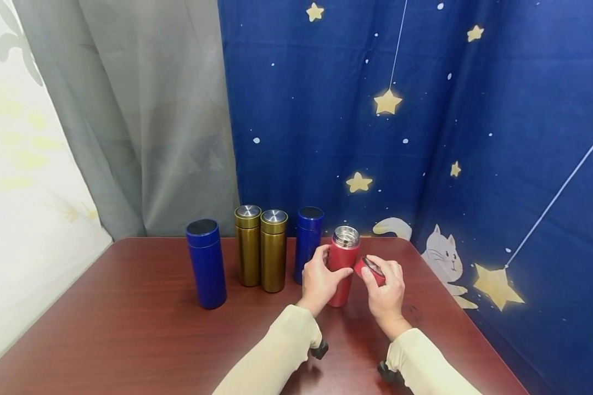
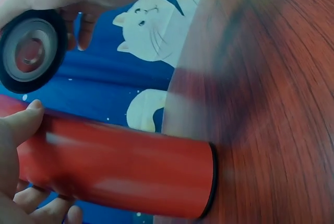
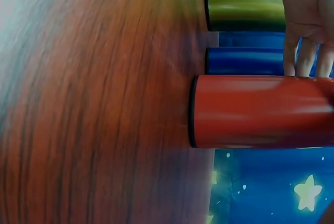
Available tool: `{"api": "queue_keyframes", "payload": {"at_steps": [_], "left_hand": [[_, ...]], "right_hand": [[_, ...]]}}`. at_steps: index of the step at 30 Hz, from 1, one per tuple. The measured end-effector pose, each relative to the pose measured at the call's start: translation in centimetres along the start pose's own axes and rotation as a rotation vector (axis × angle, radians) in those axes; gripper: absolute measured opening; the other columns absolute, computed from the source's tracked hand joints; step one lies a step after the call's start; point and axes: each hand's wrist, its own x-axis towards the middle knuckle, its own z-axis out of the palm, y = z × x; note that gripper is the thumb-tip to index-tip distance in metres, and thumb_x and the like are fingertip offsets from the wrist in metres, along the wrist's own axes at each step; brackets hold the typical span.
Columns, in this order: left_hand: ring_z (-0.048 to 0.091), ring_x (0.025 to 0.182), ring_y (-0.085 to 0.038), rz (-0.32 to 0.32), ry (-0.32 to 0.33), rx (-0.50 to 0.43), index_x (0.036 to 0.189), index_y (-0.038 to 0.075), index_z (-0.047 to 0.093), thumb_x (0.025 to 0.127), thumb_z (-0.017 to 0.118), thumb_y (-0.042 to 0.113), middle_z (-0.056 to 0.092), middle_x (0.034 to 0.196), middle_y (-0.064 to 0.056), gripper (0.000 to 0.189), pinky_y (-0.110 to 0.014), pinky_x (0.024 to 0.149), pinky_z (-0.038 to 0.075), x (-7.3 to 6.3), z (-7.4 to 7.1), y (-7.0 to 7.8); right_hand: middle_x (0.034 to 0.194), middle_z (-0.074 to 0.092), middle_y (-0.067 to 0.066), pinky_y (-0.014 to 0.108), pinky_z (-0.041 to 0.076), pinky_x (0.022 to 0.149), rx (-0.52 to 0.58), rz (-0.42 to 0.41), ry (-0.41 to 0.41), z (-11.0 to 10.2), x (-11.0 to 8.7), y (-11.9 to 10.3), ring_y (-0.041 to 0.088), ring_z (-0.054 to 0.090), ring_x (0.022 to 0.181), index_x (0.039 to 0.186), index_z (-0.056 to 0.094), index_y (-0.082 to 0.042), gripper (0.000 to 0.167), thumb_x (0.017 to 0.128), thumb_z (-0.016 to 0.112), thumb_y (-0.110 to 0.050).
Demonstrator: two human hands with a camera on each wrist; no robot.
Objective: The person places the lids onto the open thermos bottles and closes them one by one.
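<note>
An uncapped red thermos flask (image 1: 342, 258) stands upright on the table, its steel mouth showing in the head view. My left hand (image 1: 321, 281) grips the flask's upper body, thumb across the near side and fingers round the far side. Just right of the mouth and a little lower, my right hand (image 1: 387, 288) holds the red lid (image 1: 374, 271), tilted and apart from the flask. The left wrist view shows the underside of the lid (image 2: 32, 51), with a dark rim and a pale inner ring. In the right wrist view, left fingers (image 3: 308, 57) lie against the red flask (image 3: 261, 112).
Left of the red flask stand a blue flask (image 1: 308, 247), two gold flasks (image 1: 274, 252) (image 1: 249, 249) side by side, and another blue flask (image 1: 207, 269), all capped. The brown wooden table (image 1: 143, 334) ends at a grey curtain (image 1: 178, 120) and a blue star-patterned curtain (image 1: 316, 126).
</note>
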Motion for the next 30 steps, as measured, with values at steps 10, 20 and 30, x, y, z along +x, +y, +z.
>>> {"api": "queue_keyframes", "payload": {"at_steps": [10,20,30], "left_hand": [[0.067,0.1,-0.022,0.046,-0.095,0.01,0.138,0.016,0.056,0.07,0.088,0.038,0.069,0.117,-0.005,0.078,-0.04,0.085,0.055,-0.2,-1.4,0.0],[0.068,0.1,-0.019,0.067,-0.202,-0.051,0.138,0.015,0.055,0.07,0.087,0.04,0.068,0.117,-0.004,0.079,-0.034,0.083,0.055,-0.1,-3.1,-0.5],[0.068,0.101,-0.021,0.047,-0.288,-0.122,0.141,0.012,0.053,0.071,0.088,0.036,0.067,0.119,-0.006,0.082,-0.034,0.083,0.055,0.0,-4.2,-0.8]], "right_hand": [[0.083,0.056,0.027,0.021,0.035,0.071,0.121,-0.117,0.092,-0.2,1.5,-4.8,0.037,0.047,0.081,0.098,0.069,0.01,0.024,0.076,0.064,0.0],[0.078,0.055,0.026,0.027,0.034,0.07,0.164,-0.155,0.117,0.0,2.4,-5.3,0.037,0.045,0.077,0.093,0.069,0.011,0.024,0.077,0.059,-0.002],[0.08,0.054,0.029,0.026,0.034,0.073,0.206,-0.154,0.158,0.4,3.0,-6.1,0.036,0.045,0.081,0.096,0.068,0.013,0.026,0.08,0.058,-0.005]]}}
